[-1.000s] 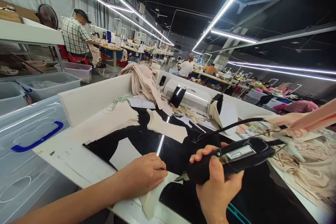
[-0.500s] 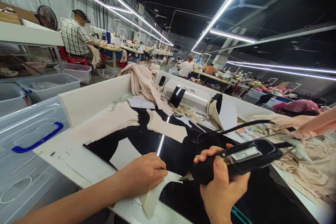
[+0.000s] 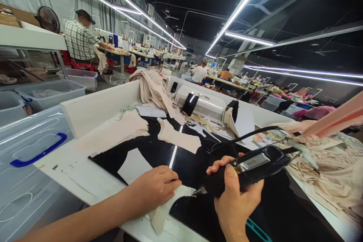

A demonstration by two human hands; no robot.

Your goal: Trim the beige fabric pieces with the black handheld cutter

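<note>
My right hand is wrapped round a black corded electric fabric cutter, thumb on top. Its metal tip points left and meets the narrow end of a cream fabric piece. On that fabric lies my left hand, fingers bent and close together, holding it down near the table's front edge; what is under the fingers is hidden. Beyond the left hand is a white pattern-shaped piece. A cut cream stack lies farther back on the black surface.
Cream stacks lie at left, a draped fabric pile behind. A white vented machine stands at the back, loose fabric at right. A teal-handled tool lies near my right wrist. Clear bins stand left; people sit at sewing tables.
The cutter and my right hand have shifted slightly left. The fabric's narrow end now shows a curved edge running to the cutter's tip. My left hand stays on the fabric.
</note>
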